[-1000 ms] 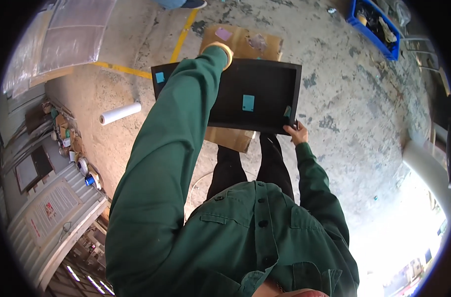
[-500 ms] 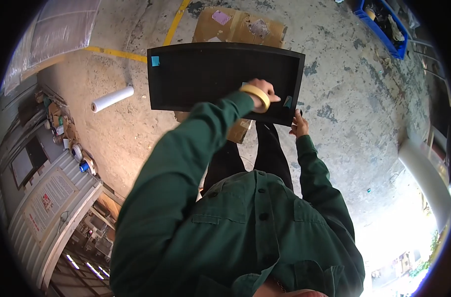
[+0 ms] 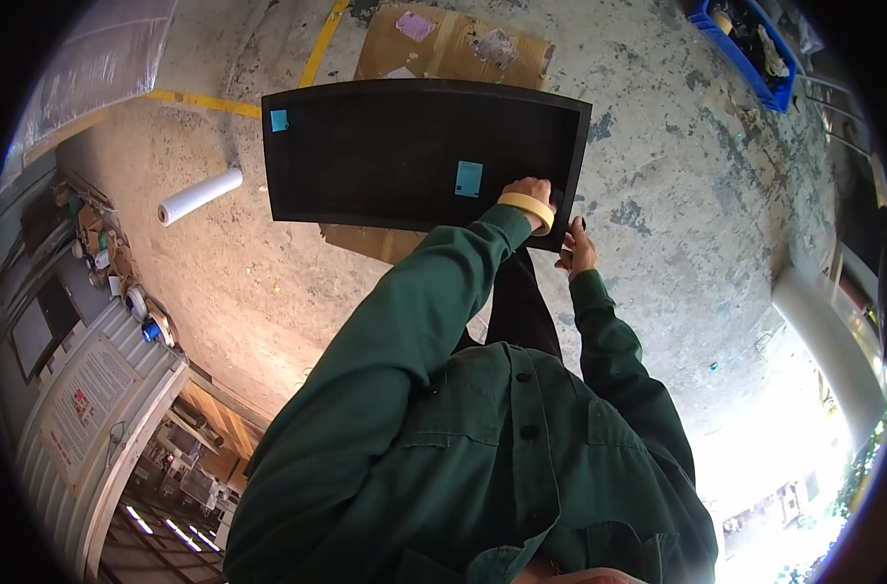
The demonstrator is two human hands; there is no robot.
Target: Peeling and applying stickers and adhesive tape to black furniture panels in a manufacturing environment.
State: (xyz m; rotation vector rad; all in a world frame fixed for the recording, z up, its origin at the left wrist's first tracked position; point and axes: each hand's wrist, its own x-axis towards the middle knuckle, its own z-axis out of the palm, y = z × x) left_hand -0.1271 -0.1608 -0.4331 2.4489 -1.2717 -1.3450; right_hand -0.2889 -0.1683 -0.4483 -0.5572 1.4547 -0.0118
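A wide black shallow tray (image 3: 385, 146) with a raised rim lies in front of me. Blue stickers mark its inside, one at the far left corner (image 3: 279, 121) and one right of the middle (image 3: 469, 179). My left hand (image 3: 529, 192) is down inside its near right corner, fingers curled; whatever they hold or press is hidden. A yellow tape roll (image 3: 528, 207) circles that wrist like a bangle. My right hand (image 3: 581, 251) grips the tray's near right corner from outside, thumb up against the rim.
Flattened cardboard (image 3: 453, 49) sticks out beyond and below the tray. A white film roll (image 3: 200, 196) lies on the floor at left. At the far right stands a blue crate (image 3: 745, 54) with things in it. A large pale roll (image 3: 833, 341) is at the right.
My left hand has moved a little right and nearer, covering the corner where a blue piece showed; the other sticker is now uncovered. The tray appears shifted slightly left in view.
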